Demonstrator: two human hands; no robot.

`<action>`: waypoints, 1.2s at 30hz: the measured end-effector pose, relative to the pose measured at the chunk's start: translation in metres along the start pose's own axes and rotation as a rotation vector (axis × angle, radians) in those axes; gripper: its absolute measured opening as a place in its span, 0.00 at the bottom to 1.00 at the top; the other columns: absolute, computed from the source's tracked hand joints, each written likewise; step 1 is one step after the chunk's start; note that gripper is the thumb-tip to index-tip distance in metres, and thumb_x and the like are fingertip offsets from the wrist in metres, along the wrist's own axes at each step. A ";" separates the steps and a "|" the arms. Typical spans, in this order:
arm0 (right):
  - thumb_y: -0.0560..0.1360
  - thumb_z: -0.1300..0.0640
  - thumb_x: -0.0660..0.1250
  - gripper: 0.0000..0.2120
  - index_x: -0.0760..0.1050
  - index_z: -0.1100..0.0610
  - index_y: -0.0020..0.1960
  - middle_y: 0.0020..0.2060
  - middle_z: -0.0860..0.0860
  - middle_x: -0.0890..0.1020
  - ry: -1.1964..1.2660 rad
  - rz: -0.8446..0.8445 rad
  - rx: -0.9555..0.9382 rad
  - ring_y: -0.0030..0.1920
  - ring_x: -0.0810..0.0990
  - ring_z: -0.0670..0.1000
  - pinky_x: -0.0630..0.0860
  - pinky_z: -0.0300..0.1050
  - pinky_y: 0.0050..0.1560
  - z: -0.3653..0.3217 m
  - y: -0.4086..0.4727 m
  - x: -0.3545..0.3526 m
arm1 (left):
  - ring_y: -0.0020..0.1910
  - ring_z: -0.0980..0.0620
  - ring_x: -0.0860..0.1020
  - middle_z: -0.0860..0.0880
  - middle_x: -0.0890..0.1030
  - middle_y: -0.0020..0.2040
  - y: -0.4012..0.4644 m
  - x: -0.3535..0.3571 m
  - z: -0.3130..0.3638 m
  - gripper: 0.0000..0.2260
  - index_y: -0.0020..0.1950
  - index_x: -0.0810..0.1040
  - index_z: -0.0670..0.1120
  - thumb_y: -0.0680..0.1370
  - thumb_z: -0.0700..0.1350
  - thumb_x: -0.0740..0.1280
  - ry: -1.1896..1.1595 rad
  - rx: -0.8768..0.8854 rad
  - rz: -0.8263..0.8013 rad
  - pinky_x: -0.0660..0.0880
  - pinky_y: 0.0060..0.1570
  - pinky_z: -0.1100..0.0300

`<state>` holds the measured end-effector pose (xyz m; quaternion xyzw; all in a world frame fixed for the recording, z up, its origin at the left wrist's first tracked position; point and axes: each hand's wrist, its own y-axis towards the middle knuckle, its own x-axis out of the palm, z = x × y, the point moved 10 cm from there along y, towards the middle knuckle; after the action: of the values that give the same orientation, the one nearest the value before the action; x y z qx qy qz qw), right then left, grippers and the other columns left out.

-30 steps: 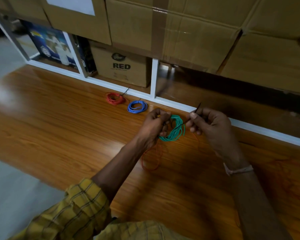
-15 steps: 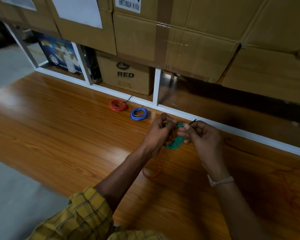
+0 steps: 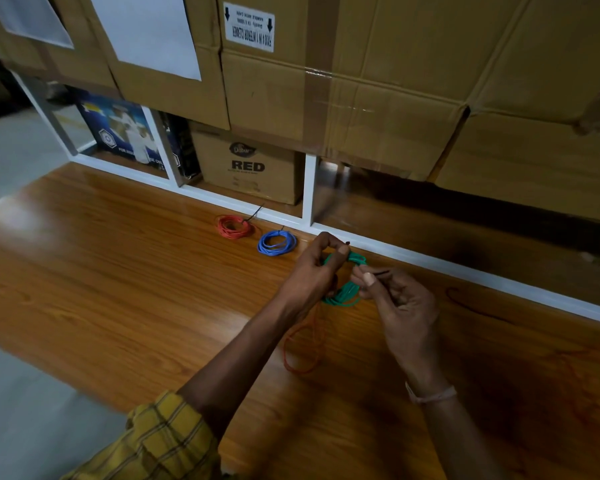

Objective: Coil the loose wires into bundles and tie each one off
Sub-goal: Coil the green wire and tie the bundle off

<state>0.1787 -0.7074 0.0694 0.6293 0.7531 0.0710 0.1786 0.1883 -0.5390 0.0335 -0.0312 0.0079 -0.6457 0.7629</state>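
Two hands work one green coil (image 3: 343,292) just above the wooden surface (image 3: 118,289): the left hand (image 3: 312,271) grips its near side, the right hand (image 3: 395,303) pinches a thin black tie (image 3: 381,273). One loose orange wire (image 3: 302,348) lies beneath. Farther off sit two tied coils, one blue (image 3: 276,242), one red (image 3: 232,226). Since half a second ago the right hand has drawn back toward the person.

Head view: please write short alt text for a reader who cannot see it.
Two hands, left hand and right hand, tie a black tie around a green wire coil above a wooden surface. Tied red and blue coils lie behind.
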 end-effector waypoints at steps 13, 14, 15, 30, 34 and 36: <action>0.81 0.61 0.69 0.06 0.83 0.57 0.56 0.49 0.48 0.88 0.041 0.045 -0.016 0.53 0.87 0.50 0.84 0.54 0.51 -0.004 -0.005 0.007 | 0.27 0.56 0.71 0.53 0.78 0.33 0.000 -0.008 0.009 0.07 0.56 0.78 0.40 0.84 0.43 0.70 -0.118 0.004 0.112 0.70 0.29 0.60; 0.81 0.61 0.68 0.06 0.83 0.57 0.55 0.48 0.49 0.88 0.050 0.053 -0.012 0.52 0.87 0.50 0.84 0.52 0.51 -0.006 -0.003 0.006 | 0.27 0.56 0.72 0.53 0.78 0.33 -0.001 -0.009 0.009 0.09 0.58 0.78 0.39 0.83 0.43 0.71 -0.125 0.007 0.130 0.71 0.29 0.60; 0.82 0.60 0.67 0.06 0.83 0.58 0.55 0.48 0.49 0.88 0.057 0.060 -0.010 0.52 0.87 0.51 0.84 0.51 0.50 -0.008 -0.002 0.004 | 0.27 0.55 0.71 0.53 0.78 0.33 -0.002 -0.010 0.010 0.10 0.59 0.77 0.39 0.82 0.43 0.72 -0.141 0.005 0.145 0.71 0.28 0.60; 0.82 0.58 0.68 0.06 0.83 0.54 0.53 0.48 0.51 0.86 0.134 0.034 0.068 0.53 0.85 0.52 0.81 0.55 0.55 -0.017 0.021 -0.001 | 0.27 0.55 0.70 0.41 0.78 0.40 -0.010 -0.011 0.024 0.06 0.53 0.82 0.39 0.82 0.42 0.72 -0.022 0.032 0.165 0.69 0.27 0.62; 0.79 0.62 0.71 0.10 0.82 0.53 0.58 0.42 0.52 0.87 0.224 0.051 0.115 0.47 0.85 0.49 0.81 0.49 0.55 -0.024 0.027 -0.002 | 0.28 0.62 0.73 0.35 0.81 0.49 -0.015 -0.008 0.037 0.06 0.51 0.83 0.40 0.82 0.43 0.73 0.066 0.102 0.180 0.69 0.29 0.62; 0.78 0.63 0.72 0.11 0.79 0.55 0.59 0.39 0.52 0.87 0.258 0.061 0.140 0.45 0.85 0.48 0.81 0.46 0.53 -0.029 0.029 -0.004 | 0.29 0.63 0.73 0.38 0.82 0.45 -0.017 -0.011 0.042 0.06 0.51 0.84 0.41 0.81 0.43 0.73 0.083 0.138 0.208 0.69 0.33 0.62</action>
<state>0.1956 -0.7024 0.1065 0.6485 0.7534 0.1040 0.0340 0.1720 -0.5291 0.0764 0.0493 -0.0017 -0.5627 0.8252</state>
